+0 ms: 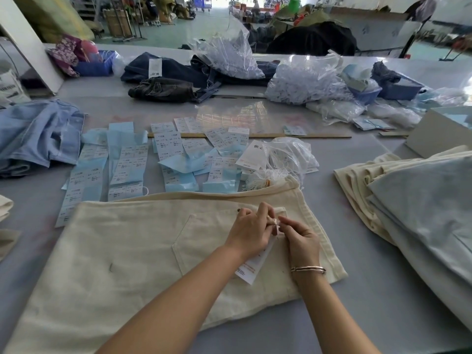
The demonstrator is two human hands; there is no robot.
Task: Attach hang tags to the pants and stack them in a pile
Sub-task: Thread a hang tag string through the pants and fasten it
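A: Where are the pants point(122, 254) sitting?

B: They are lying flat across the surface point(357, 315), filling the near middle, waistband toward 3 o'clock. The finished pile point(408, 200) is lying at 3 o'clock, well apart from them.

A: How would they handle?

B: They are looking soft and limp, a cream cotton that would fold and sag. I would be lifting them by the waistband or a folded edge with both hands; one corner would let the rest trail.

A: And the tag point(251, 268)?

B: It is a light, stiff white card, lying on the pants at 6 o'clock from the hands. Its string point(277, 224) is thin and slippery-looking, so it is needing fingertip pinches, not a full grip.

A: What are the fingers doing?

B: The left hand point(251, 232) is curling over the cloth near the back pocket, its fingertips pinching the string at the knot. The right hand point(301, 238) is meeting it from 3 o'clock, thumb and forefinger closed on the same string. Both sets of fingers are drawn together, touching at the tips.

A: Is the string passing through a belt loop?

B: I cannot tell; the fingers are covering that spot.

A: Spare tags?

B: More strings point(265, 176) are lying at 12 o'clock, just beside the waistband.
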